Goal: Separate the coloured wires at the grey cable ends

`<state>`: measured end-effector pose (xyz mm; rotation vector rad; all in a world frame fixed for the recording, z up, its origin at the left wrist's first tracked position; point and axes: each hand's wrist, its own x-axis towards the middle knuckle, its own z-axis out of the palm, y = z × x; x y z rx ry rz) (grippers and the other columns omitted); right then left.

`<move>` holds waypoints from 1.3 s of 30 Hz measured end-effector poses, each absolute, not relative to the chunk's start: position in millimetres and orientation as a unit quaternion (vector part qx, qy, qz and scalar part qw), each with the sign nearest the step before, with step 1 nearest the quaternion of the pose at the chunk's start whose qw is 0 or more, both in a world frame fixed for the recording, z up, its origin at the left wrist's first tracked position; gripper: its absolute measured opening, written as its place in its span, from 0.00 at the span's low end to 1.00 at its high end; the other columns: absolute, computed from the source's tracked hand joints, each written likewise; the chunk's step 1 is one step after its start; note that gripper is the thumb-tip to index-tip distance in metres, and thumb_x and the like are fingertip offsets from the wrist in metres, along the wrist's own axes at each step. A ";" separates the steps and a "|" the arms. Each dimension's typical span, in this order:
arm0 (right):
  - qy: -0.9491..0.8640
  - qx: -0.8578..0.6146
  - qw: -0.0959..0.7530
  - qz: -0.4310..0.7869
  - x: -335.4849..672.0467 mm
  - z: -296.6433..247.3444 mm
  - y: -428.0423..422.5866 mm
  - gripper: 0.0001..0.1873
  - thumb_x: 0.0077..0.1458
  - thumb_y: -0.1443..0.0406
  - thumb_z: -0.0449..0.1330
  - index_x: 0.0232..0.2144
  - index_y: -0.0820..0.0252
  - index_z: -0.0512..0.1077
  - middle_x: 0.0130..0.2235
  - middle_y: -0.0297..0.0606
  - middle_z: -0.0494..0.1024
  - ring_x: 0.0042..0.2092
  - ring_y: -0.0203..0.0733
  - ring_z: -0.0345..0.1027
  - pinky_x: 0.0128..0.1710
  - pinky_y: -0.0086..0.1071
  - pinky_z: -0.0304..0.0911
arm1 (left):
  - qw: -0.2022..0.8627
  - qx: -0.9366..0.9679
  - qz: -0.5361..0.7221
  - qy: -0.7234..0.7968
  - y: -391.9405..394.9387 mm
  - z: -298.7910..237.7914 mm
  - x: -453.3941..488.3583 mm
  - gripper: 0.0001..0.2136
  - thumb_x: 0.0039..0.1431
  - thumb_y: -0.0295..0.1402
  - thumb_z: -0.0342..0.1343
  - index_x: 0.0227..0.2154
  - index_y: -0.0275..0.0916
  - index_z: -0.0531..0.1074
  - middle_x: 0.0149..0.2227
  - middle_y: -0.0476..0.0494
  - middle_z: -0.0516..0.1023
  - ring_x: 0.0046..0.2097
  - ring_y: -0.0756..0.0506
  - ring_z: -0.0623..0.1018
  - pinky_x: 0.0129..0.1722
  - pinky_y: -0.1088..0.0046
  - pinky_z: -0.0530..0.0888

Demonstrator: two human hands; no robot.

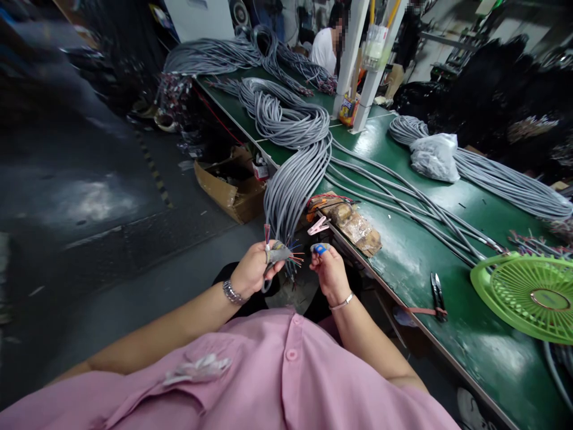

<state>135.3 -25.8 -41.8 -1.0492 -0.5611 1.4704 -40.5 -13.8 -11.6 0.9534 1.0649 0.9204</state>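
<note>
Beside the table, the left hand clasps wire-ended cable; whether the right hand grips anything, I cannot tell.

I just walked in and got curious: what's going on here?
A person in a pink shirt is handling cable wires. Their left hand holds a bunch with coloured wires sticking out. The right hand is a little apart from those wires, with something blue at its fingertips; whether worn or held, I can't tell. A bundle of gray cables drapes over the edge of the green table.
</note>
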 end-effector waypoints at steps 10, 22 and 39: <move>-0.345 -0.442 0.588 0.582 149.5 -44.2 8.4 0.27 0.50 0.42 0.58 0.30 0.60 0.74 0.29 0.35 0.74 0.26 0.32 0.62 0.28 0.28 0.62 | 0.795 0.380 0.286 0.378 20.3 -2.8 -35.3 0.09 0.44 0.34 0.62 0.19 0.36 0.68 0.11 0.51 0.64 0.11 0.57 0.55 0.10 0.82 0.50; -0.246 -0.334 0.611 0.674 132.2 -36.7 23.0 0.26 0.50 0.43 0.61 0.36 0.58 0.73 0.34 0.36 0.74 0.30 0.33 0.63 0.30 0.28 0.64 | 0.830 0.332 0.270 0.358 34.8 -11.4 -25.6 0.05 0.44 0.30 0.60 0.21 0.34 0.70 0.10 0.51 0.63 0.10 0.57 0.54 0.09 0.84 0.51; -0.228 -0.346 0.633 0.654 128.2 -33.2 25.8 0.22 0.49 0.45 0.63 0.31 0.57 0.72 0.29 0.33 0.70 0.28 0.33 0.58 0.30 0.27 0.61 | 0.812 0.358 0.255 0.383 39.1 -14.6 -22.8 0.08 0.41 0.31 0.61 0.19 0.36 0.67 0.10 0.52 0.63 0.10 0.57 0.53 0.09 0.84 0.49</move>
